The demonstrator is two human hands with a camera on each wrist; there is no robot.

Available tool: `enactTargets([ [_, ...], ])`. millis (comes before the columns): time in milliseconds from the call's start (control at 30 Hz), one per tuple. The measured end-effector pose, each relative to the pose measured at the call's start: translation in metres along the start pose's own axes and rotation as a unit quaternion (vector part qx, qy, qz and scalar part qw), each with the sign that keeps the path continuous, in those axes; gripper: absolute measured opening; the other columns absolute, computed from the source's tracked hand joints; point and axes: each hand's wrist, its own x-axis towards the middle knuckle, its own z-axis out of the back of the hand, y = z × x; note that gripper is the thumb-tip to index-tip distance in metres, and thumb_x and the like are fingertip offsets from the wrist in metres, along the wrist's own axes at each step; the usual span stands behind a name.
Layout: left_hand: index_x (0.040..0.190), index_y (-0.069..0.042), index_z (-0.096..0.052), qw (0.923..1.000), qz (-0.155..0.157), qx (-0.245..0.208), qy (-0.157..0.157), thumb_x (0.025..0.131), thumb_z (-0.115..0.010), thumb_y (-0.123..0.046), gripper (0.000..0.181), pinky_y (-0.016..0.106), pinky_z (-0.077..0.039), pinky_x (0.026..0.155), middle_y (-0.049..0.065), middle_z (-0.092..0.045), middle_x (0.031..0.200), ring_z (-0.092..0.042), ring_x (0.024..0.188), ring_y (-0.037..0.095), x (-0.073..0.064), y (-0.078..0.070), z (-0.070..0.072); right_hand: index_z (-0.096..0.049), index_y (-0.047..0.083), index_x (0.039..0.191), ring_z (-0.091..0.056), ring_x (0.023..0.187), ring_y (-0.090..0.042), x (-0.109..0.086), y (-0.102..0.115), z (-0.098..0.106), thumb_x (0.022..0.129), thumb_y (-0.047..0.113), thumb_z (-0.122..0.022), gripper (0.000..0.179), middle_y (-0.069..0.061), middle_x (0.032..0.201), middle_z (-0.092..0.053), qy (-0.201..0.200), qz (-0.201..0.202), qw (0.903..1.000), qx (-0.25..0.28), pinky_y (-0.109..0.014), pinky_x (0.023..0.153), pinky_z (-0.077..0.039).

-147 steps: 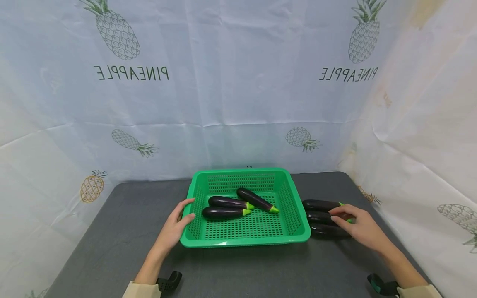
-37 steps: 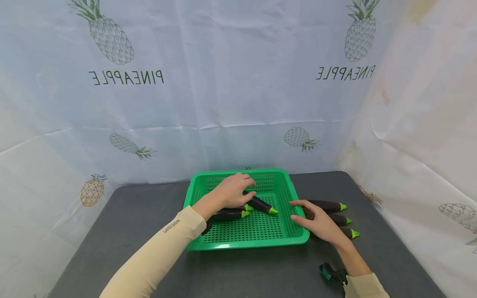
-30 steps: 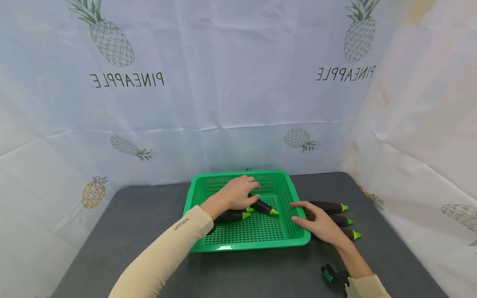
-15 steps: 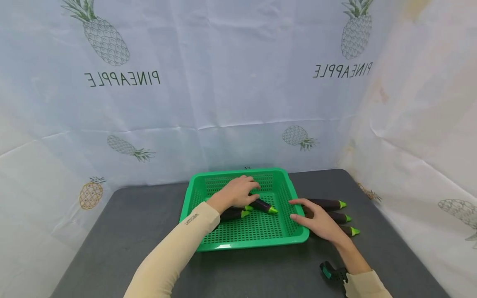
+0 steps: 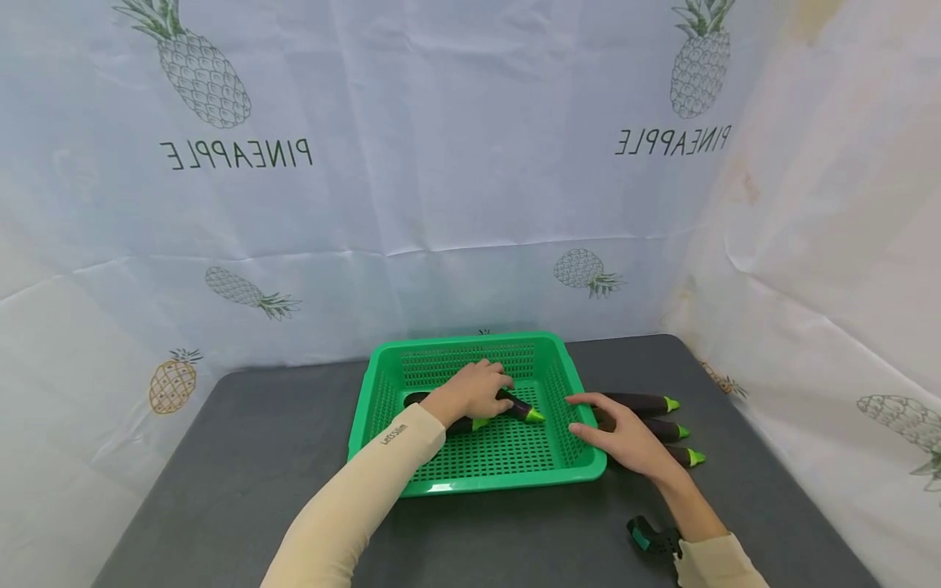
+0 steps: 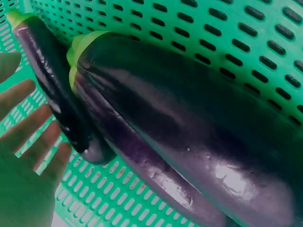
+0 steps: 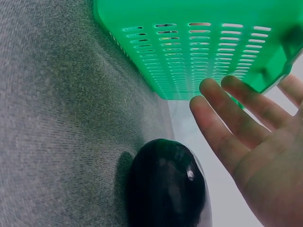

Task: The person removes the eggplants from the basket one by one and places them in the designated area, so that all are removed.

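A green perforated basket (image 5: 507, 482) holds three dark purple eggplants with green caps. My left hand (image 5: 478, 392) is reaching into it, over the slanted eggplant (image 5: 519, 406). In the left wrist view the hand's fingers (image 6: 38, 142) are spread and overlap the side of that eggplant (image 6: 59, 90). Two more eggplants (image 6: 189, 113) lie side by side in front of it; my left forearm partly covers them in the head view. My right hand (image 5: 625, 433) rests at the basket's right rim, its fingers (image 7: 227, 123) fairly straight along the outer wall.
Three more eggplants (image 5: 639, 403) lie in a row on the dark grey table (image 5: 287, 457), right of the basket and partly under my right hand. A white cloth (image 5: 456, 163) printed with pineapples hangs behind and at the sides.
Earlier my left hand held the basket's left rim and my right hand was at the outside eggplants. Left moved into the basket, right onto its right rim. Lately the left hand lowered slightly.
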Motion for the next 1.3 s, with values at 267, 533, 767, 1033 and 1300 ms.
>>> enactTargets([
  [267,0.135,-0.028,-0.064,0.9996,0.022,0.017,-0.002,0.100,-0.063,-0.048,0.041,0.046,-0.040,0.107,-0.001,-0.060,0.128,-0.053,0.119,0.022,0.004,-0.004,-0.012,-0.054,0.012,0.145,-0.064,0.112,-0.015,0.001,-0.001,0.000,0.102,0.021,-0.065,0.044,-0.018,0.149,-0.048,0.004,0.009,0.9999,0.006,-0.033,0.081,-0.054],
  [533,0.138,-0.027,-0.062,0.9995,0.028,0.016,-0.002,0.100,-0.063,-0.048,0.043,0.047,-0.041,0.108,-0.001,-0.060,0.130,-0.055,0.119,0.022,0.006,-0.003,-0.016,-0.055,0.012,0.144,-0.061,0.120,-0.030,0.000,0.000,0.000,0.102,0.021,-0.065,0.044,-0.018,0.149,-0.049,0.002,0.012,0.9999,0.004,-0.033,0.084,-0.053],
  [767,0.133,-0.027,-0.065,0.9999,0.007,0.006,-0.014,0.103,-0.058,-0.048,0.038,0.038,-0.046,0.083,-0.001,-0.060,0.118,-0.053,0.095,0.016,0.003,-0.001,-0.003,-0.055,0.012,0.144,-0.052,0.130,-0.041,0.001,0.000,0.000,0.102,0.023,-0.065,0.044,-0.017,0.149,-0.049,0.000,0.009,1.0000,-0.001,-0.035,0.089,-0.053],
  [1033,0.133,-0.024,-0.067,0.9994,-0.010,-0.026,-0.021,0.102,-0.060,-0.047,0.040,0.032,-0.043,0.072,-0.002,-0.060,0.111,-0.050,0.085,0.014,-0.006,-0.002,0.015,-0.054,0.012,0.144,-0.058,0.123,-0.038,0.001,-0.001,0.000,0.102,0.022,-0.064,0.044,-0.019,0.149,-0.048,0.004,0.010,0.9999,0.007,-0.034,0.086,-0.054],
  [1300,0.134,-0.021,-0.066,0.9973,-0.014,-0.068,-0.022,0.100,-0.063,-0.046,0.042,0.033,-0.048,0.077,-0.001,-0.063,0.118,-0.058,0.095,0.014,-0.021,-0.008,0.029,-0.055,0.013,0.144,-0.057,0.125,-0.038,0.001,-0.001,0.000,0.102,0.024,-0.065,0.045,-0.017,0.149,-0.049,0.003,0.001,1.0000,0.002,-0.036,0.088,-0.053],
])
